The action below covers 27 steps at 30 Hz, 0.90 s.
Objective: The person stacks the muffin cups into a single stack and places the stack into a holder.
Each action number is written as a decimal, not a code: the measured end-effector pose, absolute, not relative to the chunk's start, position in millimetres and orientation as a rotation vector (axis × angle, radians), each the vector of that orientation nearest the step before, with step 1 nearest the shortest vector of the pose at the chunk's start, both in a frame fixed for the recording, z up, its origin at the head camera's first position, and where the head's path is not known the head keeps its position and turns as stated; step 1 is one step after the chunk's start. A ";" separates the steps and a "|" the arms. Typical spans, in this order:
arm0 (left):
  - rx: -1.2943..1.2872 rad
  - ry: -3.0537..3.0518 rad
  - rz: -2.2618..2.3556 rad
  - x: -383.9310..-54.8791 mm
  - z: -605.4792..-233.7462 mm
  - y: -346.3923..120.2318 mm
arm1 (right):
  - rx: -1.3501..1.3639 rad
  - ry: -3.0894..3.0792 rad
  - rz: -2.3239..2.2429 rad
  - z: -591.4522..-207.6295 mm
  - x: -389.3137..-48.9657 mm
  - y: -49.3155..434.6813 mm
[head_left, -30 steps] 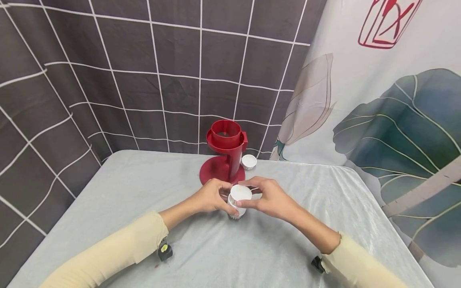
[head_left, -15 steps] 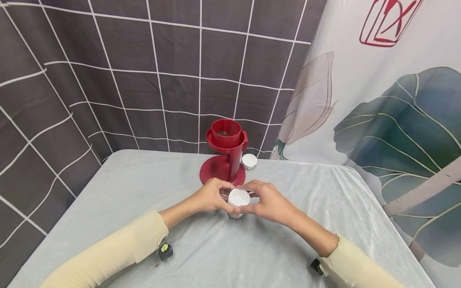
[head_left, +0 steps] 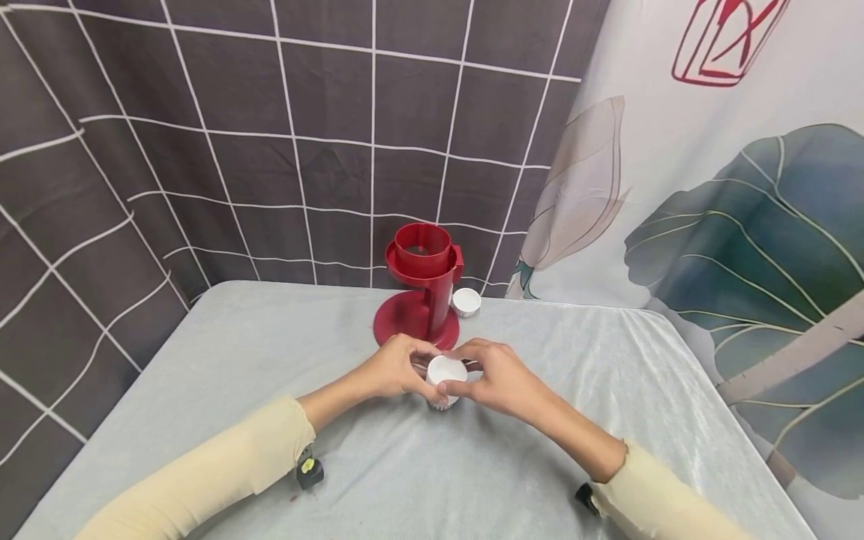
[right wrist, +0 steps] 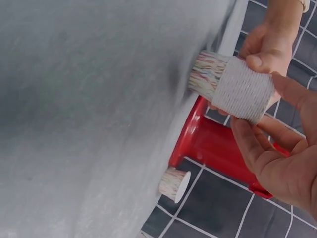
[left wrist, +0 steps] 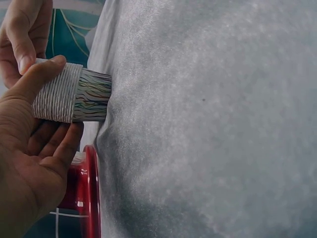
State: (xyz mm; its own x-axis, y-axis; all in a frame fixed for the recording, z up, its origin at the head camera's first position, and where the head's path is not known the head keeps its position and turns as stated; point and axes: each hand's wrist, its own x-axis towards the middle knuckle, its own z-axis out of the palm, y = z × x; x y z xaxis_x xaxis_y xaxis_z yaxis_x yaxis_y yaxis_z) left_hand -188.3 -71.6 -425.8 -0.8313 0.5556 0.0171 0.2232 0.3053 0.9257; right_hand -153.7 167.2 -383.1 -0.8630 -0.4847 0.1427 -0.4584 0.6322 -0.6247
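Note:
A stack of nested paper baking cups (head_left: 447, 369) stands on the cloth between both hands, white inside with colourful wavy lines on the outer wall. My left hand (head_left: 400, 367) curls thumb and fingers round its side. From the right, my right hand (head_left: 499, 375) holds the upper rim between thumb and fingers. In the left wrist view the many layered rims (left wrist: 59, 94) sit in line, with the patterned bottom cup at the cloth. Just behind the hands is a red stand (head_left: 442, 300) with a round base and an open ring on top.
One separate paper baking cup (head_left: 467, 302) sits beside the red stand, at its right. A pale grey cloth (head_left: 270, 337) covers the table. Behind it hangs a dark curtain (head_left: 324, 180) with a white grid, and a leaf-print curtain (head_left: 675, 247) is at the right.
The upper baking cups in my right hand have come down and slightly left onto the cups in my left hand, and now line up with them. The left hand has stayed nearly still.

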 end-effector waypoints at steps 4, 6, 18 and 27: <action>0.700 2.267 1.545 -187.4 -426.9 -71.1 | -0.767 2.797 -1.063 -380.6 -152.7 163.9; 0.702 2.262 1.551 -187.3 -427.1 -70.8 | -0.741 2.796 -1.072 -379.9 -152.1 162.9; 0.698 2.282 1.541 -187.9 -428.9 -71.2 | -0.716 2.775 -1.124 -380.9 -151.7 161.2; 0.688 2.288 1.530 -186.3 -429.0 -70.9 | -0.657 2.747 -1.163 -383.6 -152.1 161.9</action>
State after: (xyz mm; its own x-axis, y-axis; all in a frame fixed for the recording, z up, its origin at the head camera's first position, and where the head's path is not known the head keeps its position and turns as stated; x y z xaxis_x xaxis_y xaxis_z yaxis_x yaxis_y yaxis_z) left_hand -186.3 -70.9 -429.0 -0.8391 0.5439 0.0137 0.2203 0.3167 0.9226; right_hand -152.1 161.9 -383.6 -0.9037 -0.4196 0.0853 -0.3532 0.6180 -0.7024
